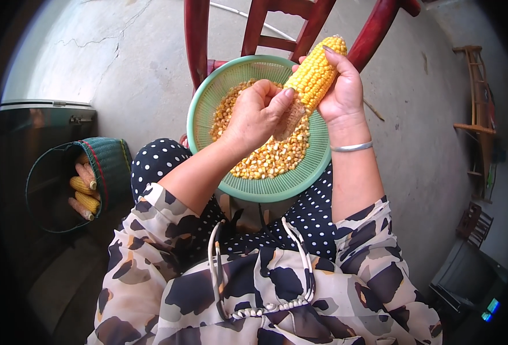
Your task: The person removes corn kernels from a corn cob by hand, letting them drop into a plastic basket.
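Observation:
My right hand [344, 92] grips a large ear of yellow corn [316, 71] from the right, its thumb lying along the upper end. A bare, pinkish cob section [291, 120] runs in line below the kernels; whether it is the same ear's lower end, I cannot tell. My left hand [256, 110] is curled against the ear's lower left side, thumb and fingers pinching there. Beneath both hands, a green plastic colander basket [260, 196] holds loose corn kernels [271, 161]. My left forearm hides some of the kernels.
Behind the basket stands a red wooden chair [197, 39]. To the left, a dark green woven basket [115, 166] lies tipped, with several corn ears and bare cobs [85, 176] inside. Wooden furniture [474, 127] stands far right on the concrete floor [150, 86]. A stick [373, 110] lies nearby.

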The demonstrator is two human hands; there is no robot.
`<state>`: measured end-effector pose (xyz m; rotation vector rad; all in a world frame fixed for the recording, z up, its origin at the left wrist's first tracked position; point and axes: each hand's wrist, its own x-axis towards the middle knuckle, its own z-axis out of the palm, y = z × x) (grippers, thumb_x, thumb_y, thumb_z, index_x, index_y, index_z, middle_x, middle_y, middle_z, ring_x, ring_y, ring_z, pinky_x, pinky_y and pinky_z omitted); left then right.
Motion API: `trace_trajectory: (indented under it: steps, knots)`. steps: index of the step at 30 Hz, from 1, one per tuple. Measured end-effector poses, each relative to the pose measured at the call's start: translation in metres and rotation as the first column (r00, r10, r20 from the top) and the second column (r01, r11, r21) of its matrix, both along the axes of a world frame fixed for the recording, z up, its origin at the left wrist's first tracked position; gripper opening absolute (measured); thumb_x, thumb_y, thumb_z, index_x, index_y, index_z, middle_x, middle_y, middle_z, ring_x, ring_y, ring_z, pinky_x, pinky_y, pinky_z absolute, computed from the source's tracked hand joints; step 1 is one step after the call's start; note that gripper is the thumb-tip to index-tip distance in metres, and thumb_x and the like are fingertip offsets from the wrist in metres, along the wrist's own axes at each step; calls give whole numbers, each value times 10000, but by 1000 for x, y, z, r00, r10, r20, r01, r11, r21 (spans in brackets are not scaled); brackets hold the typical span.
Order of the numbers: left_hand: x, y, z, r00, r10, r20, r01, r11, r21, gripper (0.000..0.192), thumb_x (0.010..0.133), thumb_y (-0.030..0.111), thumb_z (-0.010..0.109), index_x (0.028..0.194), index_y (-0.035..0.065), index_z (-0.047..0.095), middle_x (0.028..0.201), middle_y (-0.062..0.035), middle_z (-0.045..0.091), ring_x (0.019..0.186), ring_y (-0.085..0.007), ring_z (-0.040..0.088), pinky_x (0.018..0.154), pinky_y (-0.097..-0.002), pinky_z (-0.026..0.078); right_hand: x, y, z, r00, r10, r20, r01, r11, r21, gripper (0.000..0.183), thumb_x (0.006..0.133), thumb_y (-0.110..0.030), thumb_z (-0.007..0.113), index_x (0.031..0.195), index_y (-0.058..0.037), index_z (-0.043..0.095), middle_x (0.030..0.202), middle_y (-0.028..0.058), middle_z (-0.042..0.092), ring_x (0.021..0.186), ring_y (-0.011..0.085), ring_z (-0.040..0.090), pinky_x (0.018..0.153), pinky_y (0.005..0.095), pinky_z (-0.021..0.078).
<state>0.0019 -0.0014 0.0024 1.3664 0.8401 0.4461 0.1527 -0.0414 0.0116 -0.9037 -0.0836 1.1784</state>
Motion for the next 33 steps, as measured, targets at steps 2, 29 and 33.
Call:
trace_trajectory:
  steps: [2,29,33]
  knots:
    - [-2,2,1,998,14,56,-9,996,-91,333,842,289,581,778,-36,558,644,-62,581,569,-113,544,531,-258,450,-2,0,0,996,-35,-84,33,999,-18,253,788,-208,557,930,-5,502,865,149,572,782,265,581,734,410,484]
    - [-6,4,8,987,-151,-63,148,988,-49,492,831,438,543,819,-49,611,636,-75,580,598,-115,545,562,-272,445,-4,6,0,988,-67,136,69,998,-8,277,796,-174,630,994,-4,537,880,66,596,767,166,600,713,301,510]
    - [-4,-2,16,986,-164,-16,160,974,-159,447,849,396,543,829,-46,609,646,-61,582,584,-99,532,540,-250,439,-6,6,-3,989,-60,138,61,998,1,279,799,-183,627,1000,-12,538,901,66,596,796,166,598,723,306,510]
